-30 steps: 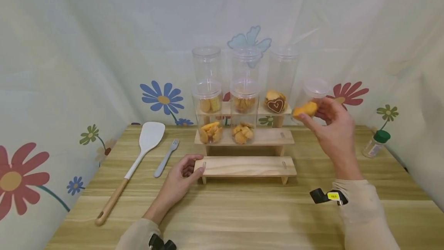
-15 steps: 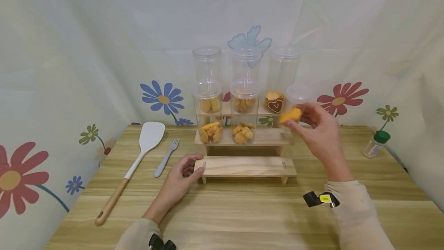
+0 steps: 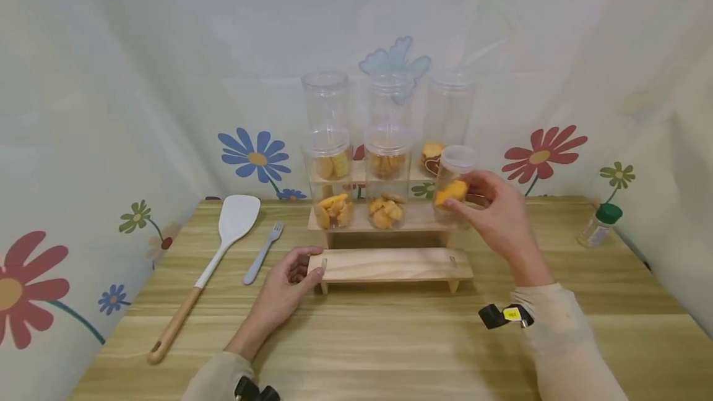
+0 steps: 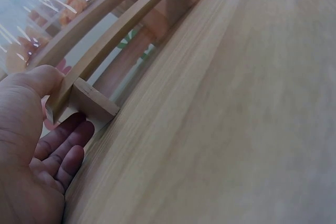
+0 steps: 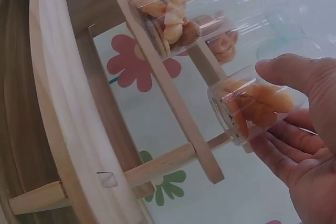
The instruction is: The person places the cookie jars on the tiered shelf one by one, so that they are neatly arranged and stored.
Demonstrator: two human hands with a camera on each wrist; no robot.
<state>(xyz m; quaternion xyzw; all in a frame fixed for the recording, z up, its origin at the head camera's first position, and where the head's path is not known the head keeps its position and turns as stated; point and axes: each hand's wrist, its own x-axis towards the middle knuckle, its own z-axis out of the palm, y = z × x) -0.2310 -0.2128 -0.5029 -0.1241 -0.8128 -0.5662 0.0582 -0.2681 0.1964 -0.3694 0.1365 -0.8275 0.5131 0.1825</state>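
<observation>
A three-step wooden display stand stands mid-table. My left hand holds the left end of its lowest step; in the left wrist view the thumb lies on the board and the fingers are below it. With thumb and fingers, my right hand grips a small clear lidded jar of orange cookies at the right end of the middle step. The right wrist view shows this jar tilted, its base near the step's edge; contact is unclear. Two cookie jars stand left of it on that step.
Three taller clear jars stand on the top step behind. A white spatula with a wooden handle and a grey fork lie at the left. Far right stands a green-capped shaker. Flowered cloth hangs behind.
My right hand has carried the small cookie jar left and slightly down, from right of the stand to the middle step's right end. My left hand stays on the lowest step.
</observation>
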